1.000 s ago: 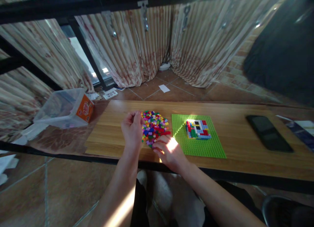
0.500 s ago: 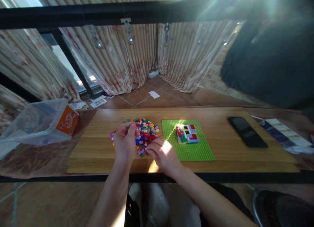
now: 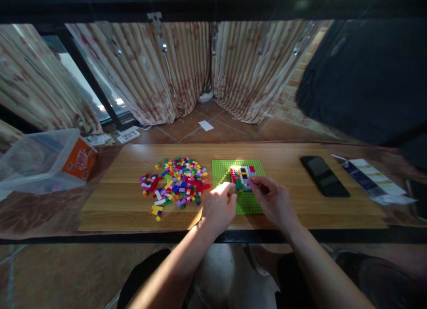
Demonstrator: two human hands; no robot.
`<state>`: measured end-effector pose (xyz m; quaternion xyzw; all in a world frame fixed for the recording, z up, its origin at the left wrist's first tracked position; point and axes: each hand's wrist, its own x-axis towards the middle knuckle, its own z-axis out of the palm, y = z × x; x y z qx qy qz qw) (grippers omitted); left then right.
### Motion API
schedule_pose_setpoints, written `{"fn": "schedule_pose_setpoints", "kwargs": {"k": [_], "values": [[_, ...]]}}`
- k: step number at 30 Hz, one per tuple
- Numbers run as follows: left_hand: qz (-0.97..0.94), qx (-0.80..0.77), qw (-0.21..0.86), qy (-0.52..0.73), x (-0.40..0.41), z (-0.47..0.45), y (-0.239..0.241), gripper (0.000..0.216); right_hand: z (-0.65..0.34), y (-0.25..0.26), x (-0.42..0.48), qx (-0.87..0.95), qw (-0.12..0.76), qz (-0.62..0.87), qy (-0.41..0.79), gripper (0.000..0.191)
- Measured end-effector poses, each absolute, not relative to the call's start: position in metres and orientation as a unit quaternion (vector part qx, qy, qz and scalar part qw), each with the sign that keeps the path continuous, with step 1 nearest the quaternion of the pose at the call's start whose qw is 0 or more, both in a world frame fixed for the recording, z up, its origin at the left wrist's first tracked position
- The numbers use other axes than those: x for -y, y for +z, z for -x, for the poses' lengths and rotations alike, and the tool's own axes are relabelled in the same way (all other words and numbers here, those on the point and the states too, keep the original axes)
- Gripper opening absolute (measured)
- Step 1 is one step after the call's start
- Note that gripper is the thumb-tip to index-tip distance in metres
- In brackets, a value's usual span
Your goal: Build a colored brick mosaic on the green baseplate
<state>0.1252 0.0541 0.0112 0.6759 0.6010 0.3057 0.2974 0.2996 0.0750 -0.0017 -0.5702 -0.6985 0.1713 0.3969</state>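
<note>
A small block build of mixed toy bricks (image 3: pixel 243 171), in red, white, black, blue and green, sits on a green studded baseplate (image 3: pixel 220 166). At its front left corner is my left hand (image 3: pixel 218 207), with thumb and index finger apart and the other fingers curled under. Nothing shows between them, and whether the index finger touches the build is unclear. My right hand (image 3: pixel 274 201) pinches at the build's right edge, where a tiny purplish brick (image 3: pixel 249 182) shows at the fingertips. Both hands cover the front part of the baseplate.
Loose bricks (image 3: pixel 180 184) lie heaped to the left on the wooden table (image 3: pixel 113 189). A black phone (image 3: pixel 324 176) and printed sheets (image 3: pixel 376 180) are to the right. Beyond the left end stands a clear plastic bin (image 3: pixel 40 162) with an orange label.
Both hands have moved right, from the brick pile to the build on the baseplate. The pile is uncovered now. The view has shifted slightly.
</note>
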Motion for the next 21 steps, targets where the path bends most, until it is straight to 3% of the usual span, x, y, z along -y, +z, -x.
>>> {"fn": "schedule_pose_setpoints", "kwargs": {"k": [10,21], "values": [[-0.713,-0.608,0.256,0.239,-0.058,-0.134,0.011,0.032,-0.288,-0.001,-0.078,0.767,0.273,0.571,0.106,0.016],[-0.722,-0.600,0.260,0.227,-0.056,-0.131,0.010,0.039,-0.283,0.002,-0.078,0.794,0.218,0.567,0.030,0.015]]}}
